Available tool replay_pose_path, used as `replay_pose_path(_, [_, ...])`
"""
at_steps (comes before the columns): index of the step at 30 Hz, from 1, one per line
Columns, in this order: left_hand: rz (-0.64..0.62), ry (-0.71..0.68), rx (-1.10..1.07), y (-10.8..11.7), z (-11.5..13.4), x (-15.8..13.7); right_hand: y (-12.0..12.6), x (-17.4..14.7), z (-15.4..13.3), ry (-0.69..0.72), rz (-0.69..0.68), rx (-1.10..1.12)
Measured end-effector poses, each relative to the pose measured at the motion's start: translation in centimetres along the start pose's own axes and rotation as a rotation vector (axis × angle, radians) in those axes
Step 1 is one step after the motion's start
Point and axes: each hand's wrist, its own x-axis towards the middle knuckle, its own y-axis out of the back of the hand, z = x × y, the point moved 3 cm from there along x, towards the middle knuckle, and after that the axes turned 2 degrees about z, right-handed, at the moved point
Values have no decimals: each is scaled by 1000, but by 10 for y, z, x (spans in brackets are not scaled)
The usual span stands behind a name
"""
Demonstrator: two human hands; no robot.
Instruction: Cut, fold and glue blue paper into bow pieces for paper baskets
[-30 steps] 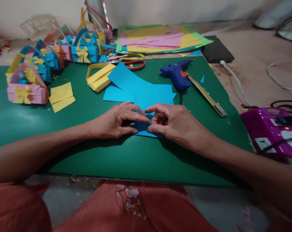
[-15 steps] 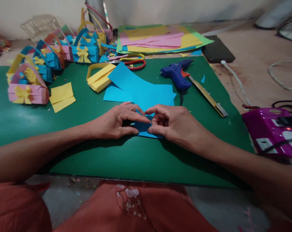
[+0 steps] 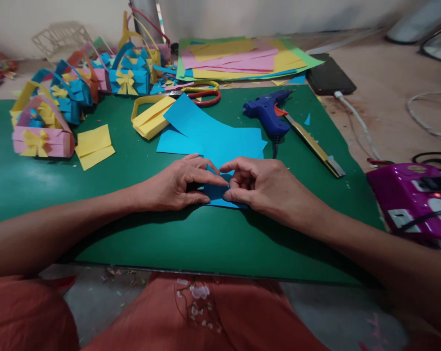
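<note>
A piece of blue paper (image 3: 215,194) lies near the front of the green board, its front edge flat on the surface. My left hand (image 3: 183,183) holds it at the left side, thumb at the lower edge and index finger stretched across the top. From the right, my right hand (image 3: 266,185) pinches the same paper between thumb and curled fingers; part of the paper is hidden under both hands. Just beyond the fingertips, several loose blue sheets (image 3: 227,139) overlap. A small yellow paper basket (image 3: 154,117) with a handle touches these sheets on the left.
Finished paper baskets (image 3: 43,141) with bows stand at the left, near a folded yellow square (image 3: 95,147). Scissors (image 3: 207,93), a blue glue gun (image 3: 266,112) and a yellow cutter knife (image 3: 313,144) lie behind. Coloured sheets (image 3: 238,58), a phone (image 3: 330,75) and a purple power box (image 3: 399,195) surround the board (image 3: 191,239).
</note>
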Motion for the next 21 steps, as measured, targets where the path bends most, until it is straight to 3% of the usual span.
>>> replay_pose_path(21, [23, -18, -4, 0, 1, 0, 3, -2, -8, 1, -41, -93])
